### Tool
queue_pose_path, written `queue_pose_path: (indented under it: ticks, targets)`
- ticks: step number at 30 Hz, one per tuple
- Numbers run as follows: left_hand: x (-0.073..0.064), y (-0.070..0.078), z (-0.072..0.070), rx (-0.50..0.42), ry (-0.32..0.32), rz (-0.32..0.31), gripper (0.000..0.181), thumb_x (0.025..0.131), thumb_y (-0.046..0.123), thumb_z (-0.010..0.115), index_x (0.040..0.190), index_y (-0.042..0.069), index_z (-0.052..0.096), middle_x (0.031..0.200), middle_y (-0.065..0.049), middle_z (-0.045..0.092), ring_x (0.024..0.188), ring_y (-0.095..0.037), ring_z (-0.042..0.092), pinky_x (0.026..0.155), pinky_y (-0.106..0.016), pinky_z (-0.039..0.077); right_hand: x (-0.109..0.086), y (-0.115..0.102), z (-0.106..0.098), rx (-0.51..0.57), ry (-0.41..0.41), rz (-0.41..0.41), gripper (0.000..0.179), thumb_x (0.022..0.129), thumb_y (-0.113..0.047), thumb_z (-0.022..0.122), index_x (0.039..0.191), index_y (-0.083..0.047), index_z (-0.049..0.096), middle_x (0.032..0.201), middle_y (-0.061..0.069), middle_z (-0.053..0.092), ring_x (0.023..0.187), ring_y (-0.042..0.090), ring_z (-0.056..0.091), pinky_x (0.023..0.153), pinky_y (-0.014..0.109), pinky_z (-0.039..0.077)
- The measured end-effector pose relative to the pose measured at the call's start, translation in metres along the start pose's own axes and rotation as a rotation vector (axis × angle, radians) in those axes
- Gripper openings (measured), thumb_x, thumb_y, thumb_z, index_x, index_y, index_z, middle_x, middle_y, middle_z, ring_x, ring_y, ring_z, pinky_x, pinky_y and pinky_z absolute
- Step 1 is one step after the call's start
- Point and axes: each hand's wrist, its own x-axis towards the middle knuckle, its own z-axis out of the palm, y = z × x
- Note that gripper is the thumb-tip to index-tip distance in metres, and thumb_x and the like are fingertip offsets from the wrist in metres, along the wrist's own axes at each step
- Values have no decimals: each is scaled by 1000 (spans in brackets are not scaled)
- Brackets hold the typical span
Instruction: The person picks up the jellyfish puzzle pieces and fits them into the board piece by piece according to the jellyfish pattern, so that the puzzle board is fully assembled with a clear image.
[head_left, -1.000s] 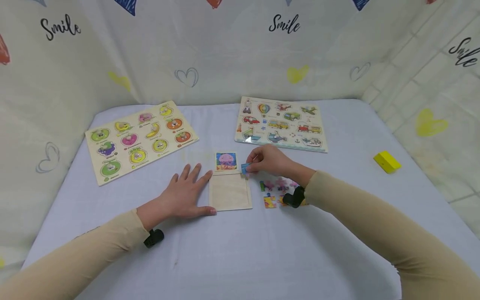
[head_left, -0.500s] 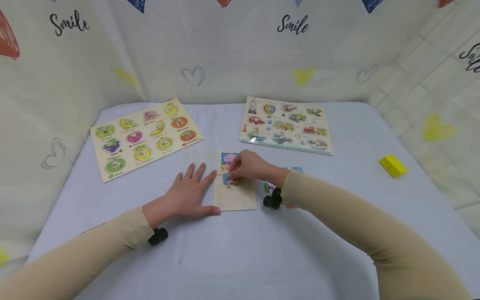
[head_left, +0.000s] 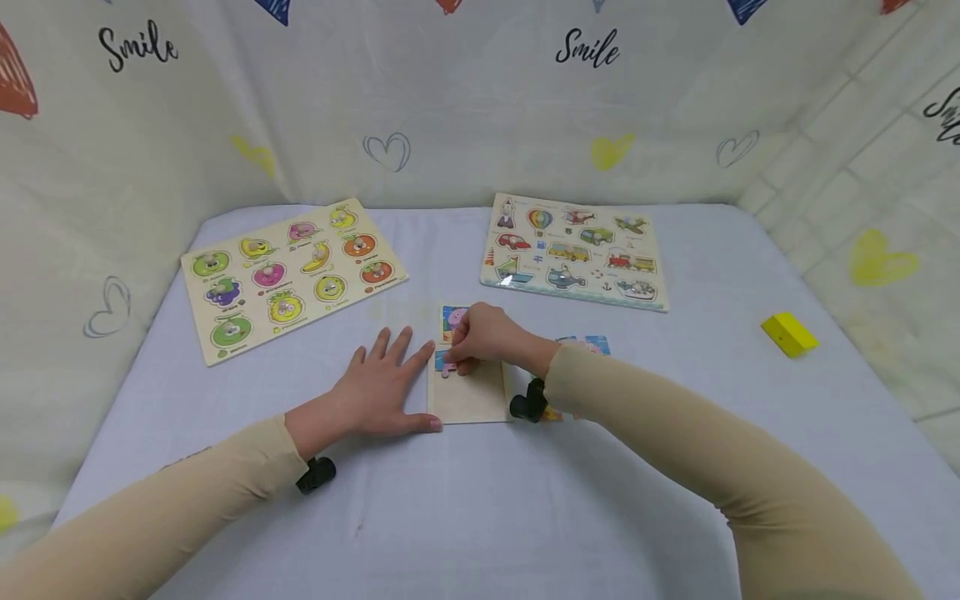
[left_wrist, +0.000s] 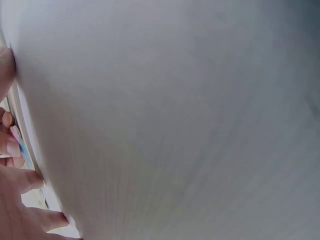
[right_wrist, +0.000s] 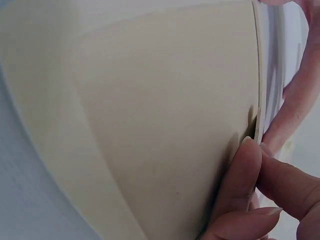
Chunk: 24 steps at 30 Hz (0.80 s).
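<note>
A small wooden jigsaw tray (head_left: pixel 468 407) lies mid-table, with a printed jellyfish picture (head_left: pixel 448 317) at its far end, partly covered. My right hand (head_left: pixel 491 335) pinches a blue and pink jigsaw piece (head_left: pixel 440 363) at the tray's upper left corner. In the right wrist view the thumb and fingers of that hand (right_wrist: pixel 250 195) are right at the tray's edge, over bare wood. My left hand (head_left: pixel 375 387) rests on the table with fingers spread, index finger and thumb at the tray's left edge. The left wrist view shows mostly white cloth (left_wrist: pixel 165 115).
Several loose jigsaw pieces (head_left: pixel 597 343) lie right of the tray, partly behind my right wrist. A fruit puzzle board (head_left: pixel 300 287) is at the back left, a vehicle puzzle board (head_left: pixel 577 250) at the back right. A yellow block (head_left: pixel 790 334) sits far right.
My right hand has carried the jigsaw piece left from beside the tray to its upper left corner. The left hand keeps its place at the tray's edge.
</note>
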Motion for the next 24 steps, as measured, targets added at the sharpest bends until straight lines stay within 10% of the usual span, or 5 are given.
queue_pose_path:
  ticks: [24]
  targets:
    - [-2, -1, 0, 18, -16, 34, 104, 83, 70, 69, 164, 20, 26, 169, -24, 19, 152, -56, 18, 113, -74, 28, -5, -4, 10, -117, 98, -23, 20, 90, -18, 80, 83, -7, 66, 68, 3, 72, 61, 10, 70, 56, 17, 43]
